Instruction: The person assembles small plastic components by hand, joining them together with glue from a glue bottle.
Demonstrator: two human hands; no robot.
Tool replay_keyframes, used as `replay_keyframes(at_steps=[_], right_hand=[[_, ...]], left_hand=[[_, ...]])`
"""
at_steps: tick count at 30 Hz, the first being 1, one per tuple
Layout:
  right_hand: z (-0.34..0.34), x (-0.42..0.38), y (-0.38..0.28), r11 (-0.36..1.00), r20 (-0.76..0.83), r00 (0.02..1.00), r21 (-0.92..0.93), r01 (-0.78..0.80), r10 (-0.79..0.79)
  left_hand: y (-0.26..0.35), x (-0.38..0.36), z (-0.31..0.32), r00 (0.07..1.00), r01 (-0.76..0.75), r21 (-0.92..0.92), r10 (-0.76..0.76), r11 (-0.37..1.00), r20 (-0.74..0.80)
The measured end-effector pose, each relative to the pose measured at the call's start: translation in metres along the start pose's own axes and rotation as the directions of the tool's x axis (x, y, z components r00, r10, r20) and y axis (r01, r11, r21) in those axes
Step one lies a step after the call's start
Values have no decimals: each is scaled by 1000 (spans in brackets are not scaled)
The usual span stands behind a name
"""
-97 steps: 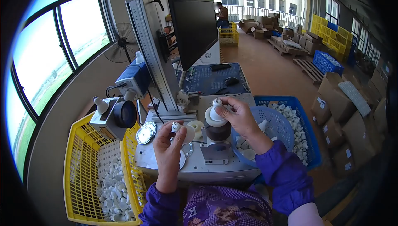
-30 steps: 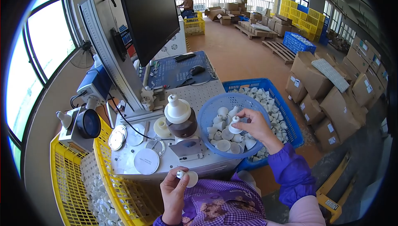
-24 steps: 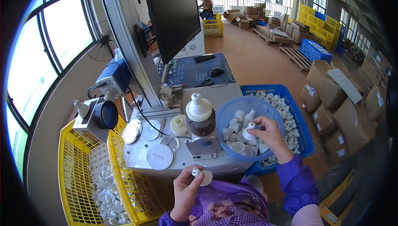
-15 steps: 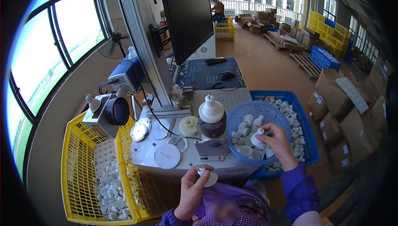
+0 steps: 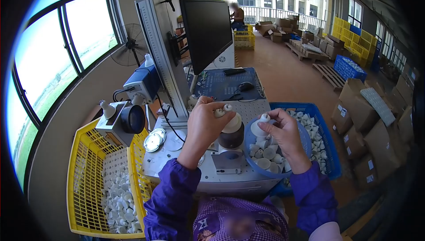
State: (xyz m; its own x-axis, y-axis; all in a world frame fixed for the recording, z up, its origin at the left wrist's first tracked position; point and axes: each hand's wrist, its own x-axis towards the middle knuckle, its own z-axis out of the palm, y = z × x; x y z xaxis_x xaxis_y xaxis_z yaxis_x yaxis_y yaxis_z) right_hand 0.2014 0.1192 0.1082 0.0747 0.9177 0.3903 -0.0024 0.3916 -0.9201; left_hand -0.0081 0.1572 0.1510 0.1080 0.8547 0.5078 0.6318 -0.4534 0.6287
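Note:
My left hand point(image 5: 204, 125) is over the round dark fixture point(image 5: 231, 138), its fingers closed at the small tips of white cup-shaped parts; a white part point(image 5: 233, 124) shows between the hand and the fixture's top. How many pieces the fingers hold is hard to tell. To the right, my right hand point(image 5: 285, 135) pinches another white cone-shaped part point(image 5: 257, 128) by its narrow end, above the near-left side of a blue round basket point(image 5: 302, 141). Loose white parts point(image 5: 266, 153) lie in that basket.
A yellow crate point(image 5: 76, 181) of white parts stands left, a blue crate point(image 5: 335, 161) right. The lens unit point(image 5: 133, 119), metal column point(image 5: 161, 55) and monitor point(image 5: 206, 33) rise beyond. Metal discs point(image 5: 153, 140) lie on the bench. A person point(image 5: 237, 16) sits far back.
My left hand has moved up and forward from near my lap to the fixture. My right hand has shifted slightly left and up with its white part. The camera view has shifted a little.

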Motion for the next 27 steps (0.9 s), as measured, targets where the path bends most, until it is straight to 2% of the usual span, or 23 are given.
replay_keyframes(at_steps=[2,4,6,8,13,14,15,18,27], right_hand=[[14,12,-5,999,-2,999,8,34,-34],[28,24,-6,995,17,995,-9,101,-100],[40,34,-6,997,35,997,-20,70,-69],[51,44,5,985,81,990,-125,121,-111],[66,46,14,970,122,976,-146,196,-179],[66,45,14,945,125,968,-225,239,-216],[66,44,13,911,130,959,-303,280,-252],[69,39,11,952,98,979,-236,197,-179],[79,33,17,951,-7,983,-251,178,-186]], left_hand=[[1,1,-5,999,6,-5,-6,1000,54],[4,-6,-20,997,58,-251,-69,966,-32],[-4,-19,-33,992,6,-326,-46,945,-114],[-15,-35,-38,981,36,-472,-122,881,-152],[-34,-76,-44,966,181,-536,-252,825,-62],[-37,-81,-43,954,234,-543,-299,806,-33],[-39,-84,-41,956,219,-558,-290,800,-42],[-42,-92,-36,957,225,-604,-290,764,-10],[-49,-108,-22,960,253,-639,-269,726,75]])
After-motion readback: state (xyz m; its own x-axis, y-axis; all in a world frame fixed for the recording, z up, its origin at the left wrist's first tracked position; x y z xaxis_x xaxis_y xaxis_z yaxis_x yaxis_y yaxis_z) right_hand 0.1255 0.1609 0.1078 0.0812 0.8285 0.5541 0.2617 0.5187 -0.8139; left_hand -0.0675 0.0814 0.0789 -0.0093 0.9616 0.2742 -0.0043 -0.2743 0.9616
